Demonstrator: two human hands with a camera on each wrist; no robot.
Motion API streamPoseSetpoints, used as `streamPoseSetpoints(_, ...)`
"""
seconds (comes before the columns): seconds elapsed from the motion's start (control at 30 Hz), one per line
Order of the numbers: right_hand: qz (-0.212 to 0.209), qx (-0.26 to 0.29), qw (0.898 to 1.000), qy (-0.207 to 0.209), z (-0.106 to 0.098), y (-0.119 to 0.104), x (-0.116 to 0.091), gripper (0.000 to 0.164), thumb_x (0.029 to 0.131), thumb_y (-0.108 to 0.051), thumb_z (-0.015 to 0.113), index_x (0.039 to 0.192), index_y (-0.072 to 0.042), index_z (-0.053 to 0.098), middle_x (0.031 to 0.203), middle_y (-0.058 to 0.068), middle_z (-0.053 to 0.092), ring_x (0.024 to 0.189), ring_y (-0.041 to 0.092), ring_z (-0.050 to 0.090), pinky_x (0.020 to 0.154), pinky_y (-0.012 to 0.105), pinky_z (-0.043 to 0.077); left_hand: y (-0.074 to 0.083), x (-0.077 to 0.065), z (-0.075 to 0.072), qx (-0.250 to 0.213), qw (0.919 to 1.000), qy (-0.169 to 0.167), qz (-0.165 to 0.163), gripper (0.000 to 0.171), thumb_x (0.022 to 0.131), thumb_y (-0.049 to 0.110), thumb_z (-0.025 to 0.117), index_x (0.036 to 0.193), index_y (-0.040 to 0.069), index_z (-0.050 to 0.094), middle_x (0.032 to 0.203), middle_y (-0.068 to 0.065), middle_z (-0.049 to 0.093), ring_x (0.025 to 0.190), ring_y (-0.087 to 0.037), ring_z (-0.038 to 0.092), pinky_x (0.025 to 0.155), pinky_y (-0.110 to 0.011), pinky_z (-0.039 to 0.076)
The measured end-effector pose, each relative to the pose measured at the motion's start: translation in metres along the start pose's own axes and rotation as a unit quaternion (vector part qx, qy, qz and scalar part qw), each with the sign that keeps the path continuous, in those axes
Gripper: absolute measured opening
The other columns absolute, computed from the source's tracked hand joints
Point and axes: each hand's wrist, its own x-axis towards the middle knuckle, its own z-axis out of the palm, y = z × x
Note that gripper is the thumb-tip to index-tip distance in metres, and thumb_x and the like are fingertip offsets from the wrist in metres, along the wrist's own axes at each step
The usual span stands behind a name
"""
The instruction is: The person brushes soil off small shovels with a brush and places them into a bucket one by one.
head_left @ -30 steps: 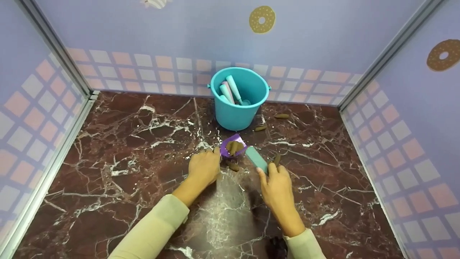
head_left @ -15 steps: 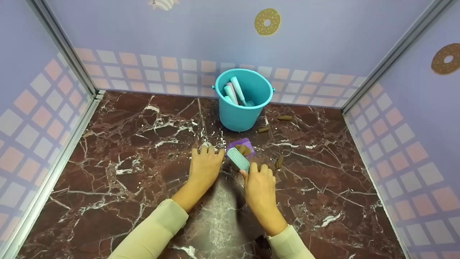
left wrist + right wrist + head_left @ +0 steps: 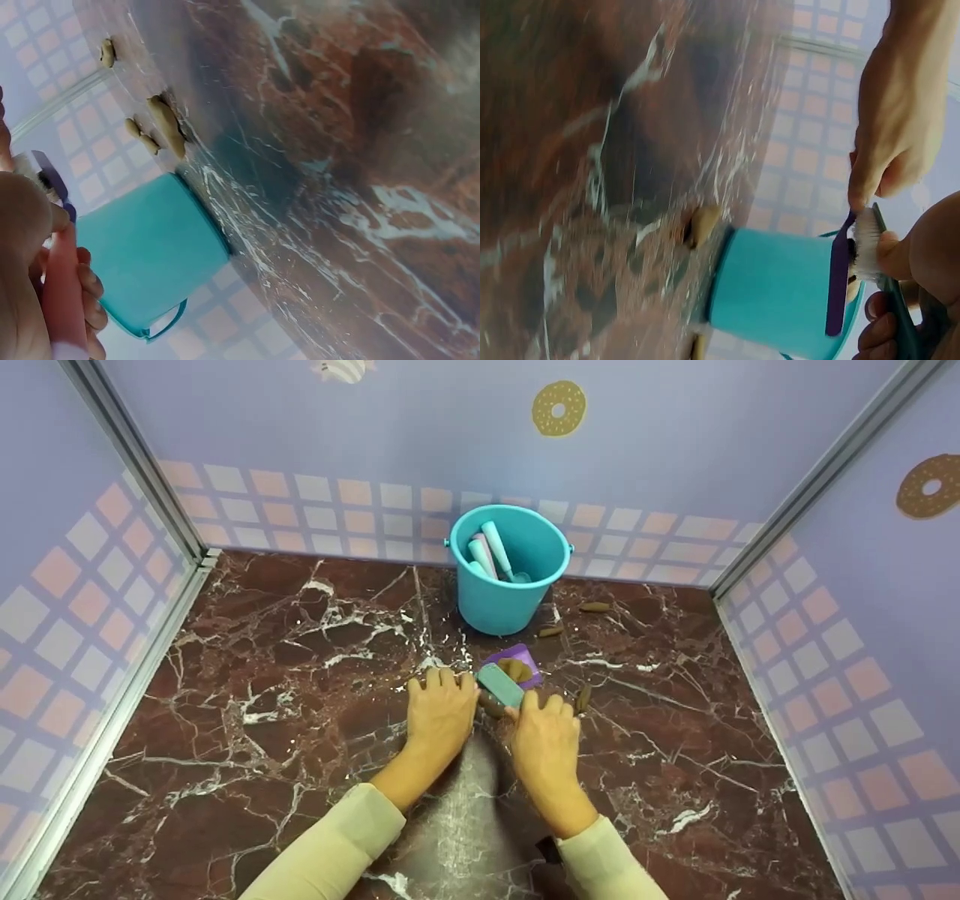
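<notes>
My left hand (image 3: 441, 716) grips the pink handle (image 3: 64, 292) of a small purple dustpan (image 3: 531, 656). Brown elongated lumps (image 3: 516, 669) lie in the pan. In my right hand (image 3: 546, 750) is a teal brush (image 3: 500, 686), its white bristles (image 3: 866, 247) turned toward the pan in the right wrist view. The brush head is at the pan's near edge, between both hands. Another brown lump (image 3: 490, 706) shows partly beneath the brush. The head view hides the dustpan's handle behind my left hand.
A turquoise bucket (image 3: 499, 607) holding several light-handled tools stands against the back wall. More brown lumps lie on the marbled floor: one beside the bucket (image 3: 550, 631), one farther back (image 3: 595, 607), one right of the brush (image 3: 583, 697). Walls enclose three sides.
The brush has moved left to the pan's near edge and changed its tilt. The dustpan has shifted slightly right, with the brown lumps still in it. The bucket stays put.
</notes>
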Motion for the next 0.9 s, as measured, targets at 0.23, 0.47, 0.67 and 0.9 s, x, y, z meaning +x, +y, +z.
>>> streamPoseSetpoints(0.23, 0.009, -0.010, 1.000, 0.013, 0.005, 0.019, 0.009, 0.039, 0.085, -0.037, 0.078, 0.088, -0.004, 0.058, 0.080, 0.022, 0.057, 0.073, 0.042, 0.059, 0.061, 0.052, 0.047, -0.003, -0.002, -0.001, -0.004, 1.0000, 0.005, -0.007, 0.034, 0.094, 0.046, 0.066, 0.093, 0.013, 0.069, 0.082, -0.014, 0.064, 0.077, -0.029, 0.058, 0.063, -0.041, 0.043)
streamPoseSetpoints(0.47, 0.015, -0.011, 1.000, -0.002, 0.005, 0.039, 0.015, 0.037, 0.087, -0.034, 0.079, 0.092, -0.002, 0.060, 0.079, 0.023, 0.058, 0.070, 0.040, 0.059, 0.059, 0.050, 0.050, -0.004, -0.005, -0.001, -0.003, 0.9999, -0.015, 0.000, 0.033, 0.097, 0.045, 0.063, 0.089, 0.013, 0.068, 0.082, -0.014, 0.065, 0.077, -0.029, 0.057, 0.063, -0.040, 0.043)
streamPoseSetpoints(0.67, 0.080, -0.005, 0.997, -0.005, 0.005, 0.062, 0.029, 0.038, 0.095, -0.034, 0.069, 0.099, 0.003, 0.058, 0.086, 0.028, 0.059, 0.076, 0.045, 0.061, 0.065, 0.054, 0.051, -0.008, -0.008, -0.001, -0.007, 0.9981, -0.058, -0.020, 0.033, 0.096, 0.045, 0.064, 0.092, 0.013, 0.069, 0.087, -0.015, 0.067, 0.079, -0.029, 0.059, 0.067, -0.042, 0.046)
streamPoseSetpoints(0.9, 0.010, 0.040, 0.998, -0.036, -0.002, 0.022, 0.013, 0.040, 0.097, -0.038, 0.066, 0.102, 0.001, 0.058, 0.084, 0.022, 0.057, 0.075, 0.040, 0.059, 0.064, 0.051, 0.051, -0.004, -0.002, -0.008, -0.009, 0.9975, -0.069, -0.011, 0.034, 0.095, 0.047, 0.064, 0.094, 0.013, 0.069, 0.089, -0.014, 0.068, 0.082, -0.029, 0.059, 0.068, -0.043, 0.045)
